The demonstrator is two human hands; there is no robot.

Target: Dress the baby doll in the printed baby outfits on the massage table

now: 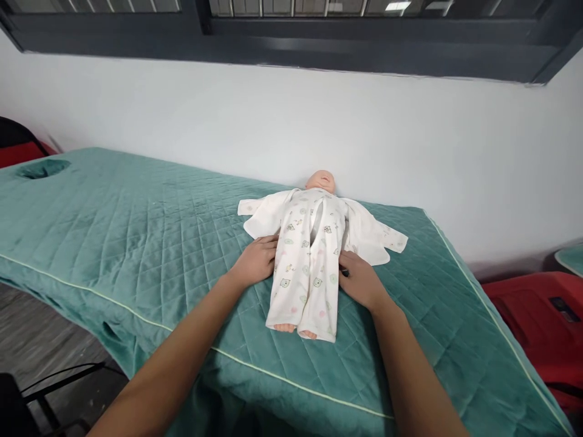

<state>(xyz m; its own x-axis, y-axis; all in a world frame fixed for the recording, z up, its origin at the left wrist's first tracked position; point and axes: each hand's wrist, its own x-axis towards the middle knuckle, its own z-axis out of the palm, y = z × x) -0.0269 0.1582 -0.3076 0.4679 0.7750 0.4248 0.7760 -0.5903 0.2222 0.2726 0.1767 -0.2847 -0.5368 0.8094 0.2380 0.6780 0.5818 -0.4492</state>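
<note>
A baby doll (pixel 320 180) lies on its back, head toward the wall and toes toward me. White baby trousers (pixel 291 267) printed with small animals and coloured dots cover its legs and reach up over its belly, with a slit open at the crotch. Spread out beneath the doll is a white baby top (pixel 367 233), its sleeves out to both sides. My left hand (pixel 257 260) grips the left edge of the trousers, fingertips partly hidden by the cloth. At the opposite edge, my right hand (pixel 359 279) has its fingers curled on the trousers. Toes show at the cuffs.
A green quilted cover (pixel 150 224) with pale piping lies over the bed, which has a face hole (pixel 43 169) at far left. Behind stand a white wall (pixel 182 115) and a dark window frame (pixel 364 54). Red chairs (pixel 542 315) flank the bed.
</note>
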